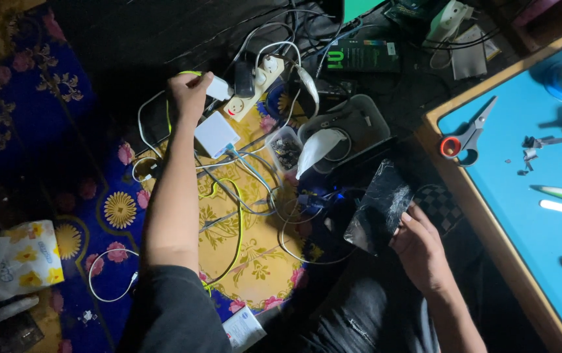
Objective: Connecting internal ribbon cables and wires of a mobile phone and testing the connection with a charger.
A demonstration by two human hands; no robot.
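My left hand (pixel 187 93) reaches out and pinches a white charger plug (pixel 218 87) at a cream power strip (pixel 252 94) that has other plugs in it. A white square adapter box (pixel 216 134) lies just below that hand among tangled cables. My right hand (pixel 419 245) holds a dark phone with a cracked, shiny screen (pixel 380 208) above my lap, thumb on its lower edge.
White and yellow cables (pixel 242 196) sprawl over a blue and yellow floral cloth (pixel 114 209). A clear tub of small parts (pixel 286 150) and a grey tray (pixel 359 121) lie near the middle. Scissors (pixel 467 137) and small tools rest on a blue-topped table (pixel 542 196) at right.
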